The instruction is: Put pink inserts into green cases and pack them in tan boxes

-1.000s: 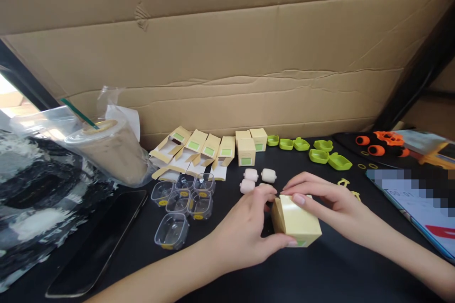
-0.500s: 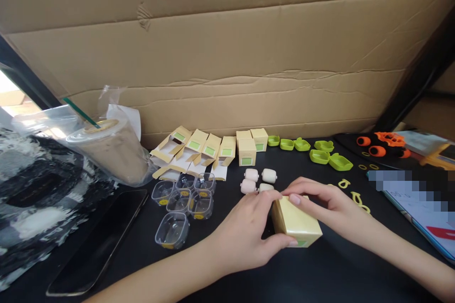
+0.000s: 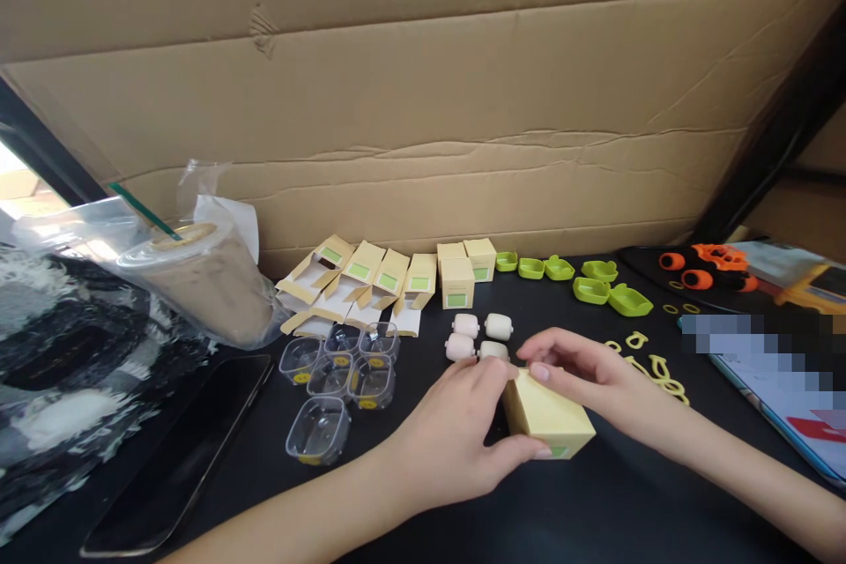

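On the black table (image 3: 595,511), left hand (image 3: 456,432) and right hand (image 3: 588,370) grip a yellow carton (image 3: 552,419), its green label (image 3: 560,451) unreadable.

The one camera sits on the person's head and looks forward and down, close over the black table (image 3: 595,502), facing the cardboard wall (image 3: 423,150).

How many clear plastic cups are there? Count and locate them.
6. Five clear cups cluster left of the left hand and its yellow box: two behind, three in front. The sixth cup sits alone, nearer the camera. None looks hidden.
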`<state>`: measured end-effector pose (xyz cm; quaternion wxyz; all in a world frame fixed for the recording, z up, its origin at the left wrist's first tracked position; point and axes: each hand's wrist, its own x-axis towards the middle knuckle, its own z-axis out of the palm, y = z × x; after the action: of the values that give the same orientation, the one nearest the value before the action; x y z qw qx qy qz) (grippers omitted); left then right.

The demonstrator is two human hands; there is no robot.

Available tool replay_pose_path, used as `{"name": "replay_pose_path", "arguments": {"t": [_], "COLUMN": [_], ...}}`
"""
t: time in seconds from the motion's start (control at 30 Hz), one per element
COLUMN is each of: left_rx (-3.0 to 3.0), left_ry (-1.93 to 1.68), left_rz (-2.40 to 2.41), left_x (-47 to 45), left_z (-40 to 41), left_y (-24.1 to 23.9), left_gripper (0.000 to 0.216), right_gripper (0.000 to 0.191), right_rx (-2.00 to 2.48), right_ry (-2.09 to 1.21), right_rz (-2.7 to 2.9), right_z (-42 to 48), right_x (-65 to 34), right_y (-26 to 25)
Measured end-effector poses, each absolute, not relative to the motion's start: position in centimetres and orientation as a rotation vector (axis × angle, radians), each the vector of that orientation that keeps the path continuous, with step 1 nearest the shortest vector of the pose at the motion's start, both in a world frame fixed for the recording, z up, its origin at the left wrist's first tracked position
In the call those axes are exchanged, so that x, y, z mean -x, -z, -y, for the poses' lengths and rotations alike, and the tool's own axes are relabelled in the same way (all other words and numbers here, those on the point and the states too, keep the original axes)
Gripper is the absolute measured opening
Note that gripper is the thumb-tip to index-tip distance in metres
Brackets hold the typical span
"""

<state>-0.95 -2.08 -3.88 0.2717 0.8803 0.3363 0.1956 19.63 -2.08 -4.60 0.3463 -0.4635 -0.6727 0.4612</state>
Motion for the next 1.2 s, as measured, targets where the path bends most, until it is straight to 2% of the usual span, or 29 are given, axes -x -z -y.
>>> {"name": "replay_pose_path", "arguments": {"t": [0.13, 0.3, 0.4, 0.47, 0.57, 0.77, 0.93, 1.07, 1.13, 1.2], "left_rx": [-2.392, -2.438, -2.446, -2.458, -2.531, -2.658, -2.763, -2.787, -2.767, -2.736], "left_ry": [-0.556, -0.566, -0.561, -0.538, -0.571, -0.914, -0.894, -0.762, -0.74, -0.753], "left_rz": [-0.862, -0.853, -0.883, -0.878, -0.895, -1.06, -1.011, -0.983, -0.975, -0.97], "left_x": [0.9, 1.1, 1.2, 1.2, 1.1, 1.0, 1.0, 1.0, 1.0, 1.0], "left_z": [2.2, 2.3, 2.3, 2.3, 2.5, 2.6, 2.9, 3.2, 3.3, 3.3], "left_y": [3.9, 4.2, 4.2, 4.1, 4.3, 5.4, 5.3, 4.9, 4.8, 4.9], "left_gripper": [0.038, 0.029, 0.029, 0.03, 0.033, 0.057, 0.046, 0.037, 0.039, 0.046], "right_gripper": [0.034, 0.033, 0.057, 0.063, 0.054, 0.046, 0.054, 0.04, 0.03, 0.029], "right_rx": [1.211, 1.103, 1.09, 1.191, 1.262, 1.209, 1.297, 1.322, 1.324, 1.319], "right_ry": [-1.201, -0.862, -0.737, -0.66, -0.644, -0.442, -0.365, -0.462, -0.521, -0.562], "right_rz": [1.792, 2.147, 2.392, 2.468, 2.483, 2.367, 2.158, 2.201, 2.225, 2.235], "right_z": [2.1, 2.3, 2.5, 2.7, 2.9, 0.6, -4.9, -9.1, -10.4, -11.2], "right_x": [-19.7, -20.8, -21.4, -21.6, -21.8, -24.4, -25.1, -24.0, -23.3, -22.8], "right_y": [4.7, 3.7, 2.5, 2.0, 1.7, 0.8, -0.1, 1.3, 2.3, 3.3]}}
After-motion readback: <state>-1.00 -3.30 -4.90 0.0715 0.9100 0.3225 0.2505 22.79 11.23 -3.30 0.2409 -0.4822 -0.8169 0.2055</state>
